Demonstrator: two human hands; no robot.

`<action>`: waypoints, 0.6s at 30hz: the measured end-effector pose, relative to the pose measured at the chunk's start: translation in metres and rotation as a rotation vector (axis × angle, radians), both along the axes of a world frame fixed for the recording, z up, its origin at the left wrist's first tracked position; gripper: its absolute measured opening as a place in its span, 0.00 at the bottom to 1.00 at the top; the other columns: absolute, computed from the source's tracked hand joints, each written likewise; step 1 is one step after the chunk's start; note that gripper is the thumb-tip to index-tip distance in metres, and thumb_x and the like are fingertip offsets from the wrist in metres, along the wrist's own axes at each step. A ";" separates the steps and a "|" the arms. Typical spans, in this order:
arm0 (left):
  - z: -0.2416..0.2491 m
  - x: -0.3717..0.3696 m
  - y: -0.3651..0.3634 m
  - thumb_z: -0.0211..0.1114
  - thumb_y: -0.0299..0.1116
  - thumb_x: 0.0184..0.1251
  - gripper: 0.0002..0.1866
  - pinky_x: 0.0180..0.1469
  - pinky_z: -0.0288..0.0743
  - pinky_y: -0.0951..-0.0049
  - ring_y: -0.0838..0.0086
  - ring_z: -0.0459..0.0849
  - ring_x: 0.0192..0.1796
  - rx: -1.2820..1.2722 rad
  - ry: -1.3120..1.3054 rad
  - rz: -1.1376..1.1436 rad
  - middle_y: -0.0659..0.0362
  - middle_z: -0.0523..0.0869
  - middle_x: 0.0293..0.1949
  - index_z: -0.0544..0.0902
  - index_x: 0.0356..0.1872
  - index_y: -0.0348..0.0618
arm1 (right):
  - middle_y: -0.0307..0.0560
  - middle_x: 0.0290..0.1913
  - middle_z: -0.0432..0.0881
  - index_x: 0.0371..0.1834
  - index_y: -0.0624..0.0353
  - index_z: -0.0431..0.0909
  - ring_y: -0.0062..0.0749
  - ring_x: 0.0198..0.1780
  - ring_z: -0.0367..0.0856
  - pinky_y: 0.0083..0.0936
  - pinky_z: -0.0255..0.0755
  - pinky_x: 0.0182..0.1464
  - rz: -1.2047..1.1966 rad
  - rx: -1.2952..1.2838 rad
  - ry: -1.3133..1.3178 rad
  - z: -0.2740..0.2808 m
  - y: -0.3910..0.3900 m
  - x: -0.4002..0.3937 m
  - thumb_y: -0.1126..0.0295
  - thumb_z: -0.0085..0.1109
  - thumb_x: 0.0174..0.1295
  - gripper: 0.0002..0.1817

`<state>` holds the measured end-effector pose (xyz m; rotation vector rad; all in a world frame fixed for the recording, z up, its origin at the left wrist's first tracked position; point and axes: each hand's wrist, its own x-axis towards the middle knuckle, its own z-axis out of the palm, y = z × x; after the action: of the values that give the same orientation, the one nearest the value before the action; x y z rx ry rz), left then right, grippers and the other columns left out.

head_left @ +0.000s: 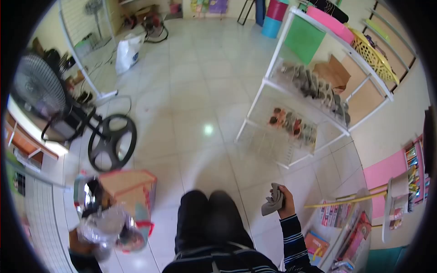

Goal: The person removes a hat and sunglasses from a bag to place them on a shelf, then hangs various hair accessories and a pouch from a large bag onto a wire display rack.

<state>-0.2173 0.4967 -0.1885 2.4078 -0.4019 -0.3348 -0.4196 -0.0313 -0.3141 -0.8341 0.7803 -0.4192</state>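
Note:
In my right hand (287,203), at the lower right, the fingers are closed round a grey folded cloth (272,201) with several layers. My left hand (81,243) is at the lower left edge, dark and blurred, closed on a crumpled clear plastic bag (107,225). The plastic partly hides its fingers. Just beyond that hand stands a large bag with red edges (129,184), with shiny wrapping beside it. My dark-trousered legs (211,216) are between the two hands.
A white rack (261,86) at the right carries grey rolled cloths (312,84) and, lower, red and grey ones (293,126). A standing fan (38,84) with a round black base (112,142) is at the left. A white plastic bag (127,53) sits farther back. Low shelving (339,232) is near my right arm.

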 end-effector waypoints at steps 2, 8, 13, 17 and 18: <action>-0.013 0.025 -0.040 0.66 0.37 0.37 0.24 0.37 0.71 0.71 0.68 0.77 0.33 -0.158 0.036 0.017 0.56 0.78 0.30 0.72 0.38 0.36 | 0.45 0.30 0.73 0.38 0.63 0.68 0.27 0.31 0.72 0.27 0.71 0.35 0.011 -0.059 -0.026 0.009 -0.018 0.053 0.64 0.45 0.53 0.14; -0.150 0.068 -0.207 0.65 0.34 0.38 0.26 0.43 0.69 0.69 0.67 0.76 0.37 -1.009 0.527 -0.014 0.56 0.78 0.34 0.70 0.44 0.38 | 0.41 0.27 0.74 0.29 0.64 0.73 0.21 0.26 0.69 0.19 0.65 0.27 0.112 -0.042 -0.033 -0.027 -0.042 0.168 0.66 0.49 0.53 0.11; -0.218 0.029 -0.264 0.62 0.31 0.45 0.27 0.47 0.67 0.68 0.64 0.73 0.44 -1.018 0.975 0.314 0.54 0.75 0.39 0.64 0.49 0.38 | 0.45 0.17 0.74 0.20 0.58 0.74 0.42 0.22 0.72 0.30 0.64 0.26 -0.340 -1.367 0.766 -0.044 -0.123 0.205 0.62 0.58 0.43 0.11; -0.304 -0.025 -0.253 0.62 0.32 0.48 0.28 0.50 0.66 0.65 0.62 0.72 0.45 -0.929 1.207 0.388 0.53 0.72 0.44 0.62 0.51 0.36 | 0.44 0.28 0.75 0.34 0.52 0.71 0.41 0.31 0.75 0.33 0.66 0.32 -0.349 -1.512 1.023 -0.054 -0.181 0.213 0.62 0.58 0.42 0.15; -0.321 -0.037 -0.247 0.62 0.32 0.49 0.29 0.50 0.66 0.64 0.61 0.72 0.46 -0.900 1.223 0.369 0.52 0.72 0.45 0.61 0.51 0.36 | 0.44 0.29 0.74 0.35 0.51 0.71 0.41 0.32 0.75 0.34 0.67 0.32 -0.289 -1.486 1.123 -0.059 -0.187 0.213 0.62 0.59 0.41 0.16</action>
<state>-0.2543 0.2493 -0.5093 1.0508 0.3882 -1.0658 -0.2064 -0.2186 -0.3729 -2.4739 1.6453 -0.8089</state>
